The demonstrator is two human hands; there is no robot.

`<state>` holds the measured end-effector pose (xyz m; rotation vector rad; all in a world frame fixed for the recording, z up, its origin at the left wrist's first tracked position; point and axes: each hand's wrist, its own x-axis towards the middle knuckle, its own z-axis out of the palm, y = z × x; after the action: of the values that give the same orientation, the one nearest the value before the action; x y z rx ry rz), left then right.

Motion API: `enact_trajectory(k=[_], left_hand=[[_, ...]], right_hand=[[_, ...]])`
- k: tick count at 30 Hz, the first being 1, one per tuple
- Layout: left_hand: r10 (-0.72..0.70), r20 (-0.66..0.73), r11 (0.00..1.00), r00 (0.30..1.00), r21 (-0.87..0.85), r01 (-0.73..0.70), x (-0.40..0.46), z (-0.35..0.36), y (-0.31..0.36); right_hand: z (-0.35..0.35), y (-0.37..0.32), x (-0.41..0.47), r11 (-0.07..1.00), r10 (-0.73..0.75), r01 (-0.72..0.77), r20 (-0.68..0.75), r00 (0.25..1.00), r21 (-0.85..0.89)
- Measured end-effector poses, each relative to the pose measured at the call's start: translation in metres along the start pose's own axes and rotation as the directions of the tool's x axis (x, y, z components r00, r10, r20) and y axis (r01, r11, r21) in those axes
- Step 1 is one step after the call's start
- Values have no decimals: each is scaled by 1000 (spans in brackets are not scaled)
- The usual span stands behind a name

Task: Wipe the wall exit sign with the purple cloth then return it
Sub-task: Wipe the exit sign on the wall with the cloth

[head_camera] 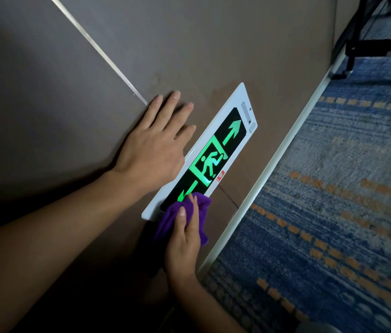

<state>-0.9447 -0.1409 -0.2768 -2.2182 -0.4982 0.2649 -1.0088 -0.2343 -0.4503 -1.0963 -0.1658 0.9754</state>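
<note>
Exit sign (210, 150), lit green, mounted low on the wall (189, 44) just above the skirting (283, 162). The purple cloth (177, 217) lies bunched under the right hand (184, 239), whose fingers close around it and press it on the sign's near end, over the left-pointing arrow. The left hand (152, 150) rests open and flat on the wall, fingers spread, its edge touching the sign's frame. Beyond both hands the running-figure panel and far arrow are uncovered. Judged stage: wiping under way at one end; the remaining length and the cloth's return are yet to do. Patterned carpet (333, 212) lies right of the hands.
</note>
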Motion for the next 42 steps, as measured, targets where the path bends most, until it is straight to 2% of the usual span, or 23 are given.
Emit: enact_trajectory(k=[2, 3, 5, 8, 10, 11, 13, 15, 17, 18, 21, 24, 27, 28, 30, 32, 33, 35, 37, 40, 42], left_hand=[[-22, -92, 982, 995, -186, 5, -12, -1, 0], [-54, -125, 961, 991, -277, 17, -20, 0, 3], [-137, -143, 902, 980, -428, 64, -35, -1, 13], [-226, -117, 839, 967, -528, 132, -49, -8, 34], [-331, -67, 741, 941, -636, 216, -55, -13, 54], [-397, -27, 646, 917, -718, 258, -57, -17, 66], [-466, 80, 393, 881, -874, 286, -59, -27, 89], [-426, 208, 100, 880, -956, 274, -57, -37, 105], [-352, 313, -180, 882, -947, 265, -53, -52, 116], [-351, 345, -271, 871, -927, 258, -51, -59, 121], [-490, 418, -403, 765, -887, 227, -51, -73, 137], [-538, 517, -565, 666, -807, 169, -57, -74, 147], [-516, 561, -657, 648, -744, 120, -66, -70, 147], [-478, 564, -682, 673, -721, 120, -67, -73, 141], [-446, 573, -694, 688, -706, 138, -77, -83, 134], [-393, 591, -725, 704, -670, 158, -75, -103, 116], [-419, 577, -719, 701, -682, 132, -80, -110, 111], [-354, 564, -732, 746, -664, 154, -76, -139, 86], [-318, 526, -742, 789, -656, 138, -77, -163, 70], [-209, 536, -790, 818, -586, 182, -69, -199, 41], [-135, 513, -816, 848, -543, 199, -65, -224, 23]], right_hand=[[-16, -17, -2, 986, 110, -113, 34, 993, 122], [-24, -29, 0, 981, 103, -109, 44, 994, 159], [-37, -57, 7, 983, 31, -37, 37, 999, 180], [-51, -96, 23, 988, -74, 69, 33, 997, 141], [-62, -113, 31, 989, -126, 123, 38, 991, 87], [-68, -119, 33, 987, -145, 142, 40, 989, 70], [-80, -128, 36, 982, -188, 186, 64, 980, 44], [-88, -134, 34, 976, -218, 214, 128, 968, 40], [-92, -137, 25, 967, -240, 252, 196, 951, -40], [-94, -139, 19, 943, -274, 307, 222, 936, -130], [-95, -142, 4, 850, -345, 419, 262, 901, -320], [-99, -144, -7, 854, -370, 430, 239, 898, -294], [-107, -143, -12, 890, -335, 381, 209, 919, -251], [-109, -147, -13, 898, -311, 346, 165, 936, -273], [-117, -150, -18, 910, -271, 290, 105, 957, -298], [-126, -173, -21, 928, -191, 175, -18, 981, -329], [-129, -177, -21, 936, -156, 132, -49, 987, -326], [-142, -215, -32, 976, 21, -50, -136, 990, -210], [-151, -244, -48, 985, 139, -156, -183, 973, -78], [-158, -296, -77, 983, 182, -183, -111, 977, 3], [-154, -334, -98, 986, 150, -155, -86, 985, -57]])
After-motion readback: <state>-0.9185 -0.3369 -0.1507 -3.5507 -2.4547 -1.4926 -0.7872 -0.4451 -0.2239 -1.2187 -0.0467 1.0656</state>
